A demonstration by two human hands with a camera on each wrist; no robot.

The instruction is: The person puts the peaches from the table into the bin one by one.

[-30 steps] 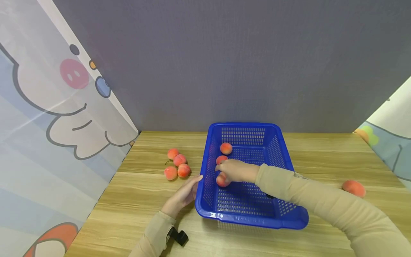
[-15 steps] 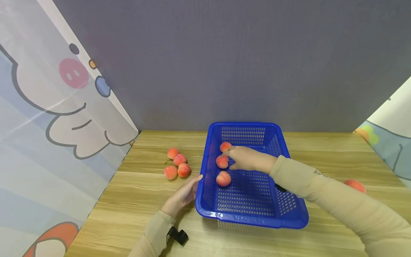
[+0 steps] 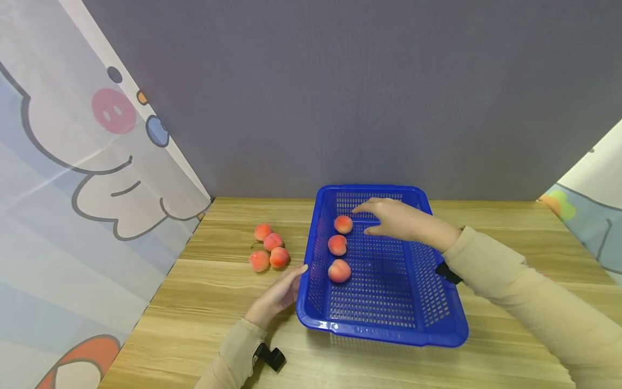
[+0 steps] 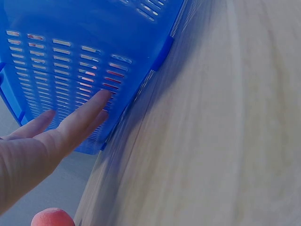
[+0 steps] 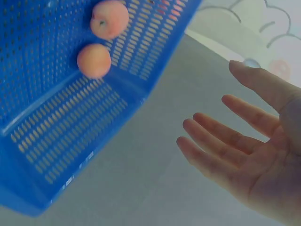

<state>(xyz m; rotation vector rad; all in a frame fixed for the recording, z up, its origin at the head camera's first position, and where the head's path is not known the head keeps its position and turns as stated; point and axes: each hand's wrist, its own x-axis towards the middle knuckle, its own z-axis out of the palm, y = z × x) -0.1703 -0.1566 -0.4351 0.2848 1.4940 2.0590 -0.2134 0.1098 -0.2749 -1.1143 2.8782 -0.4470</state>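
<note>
A blue plastic basket [image 3: 384, 339] with slotted walls stands on the wooden table. Inside, three peaches [image 3: 339, 271] form a row along its left wall; two peaches [image 5: 94, 61] show in the right wrist view. My left hand [image 3: 278, 296] is at the basket's left side, its thumb at the rim. In the left wrist view, its extended fingers [image 4: 96, 101] lie against the outer wall. Above the basket hovers my right hand [image 3: 396, 219], nothing in its grasp. Its fingers [image 5: 218, 146] are spread and slightly bent, apart from the peaches.
Several more peaches [image 3: 270, 248] lie clustered on the table [image 3: 194, 302] left of the basket, one with a stem. A grey panel [image 3: 369, 97] rises behind the table. Cartoon-printed sheets [image 3: 73, 205] hang at both sides.
My right hand has let go of the nearest peach in the basket, passed over the other two and risen up and right. The left hand has stayed in place.
</note>
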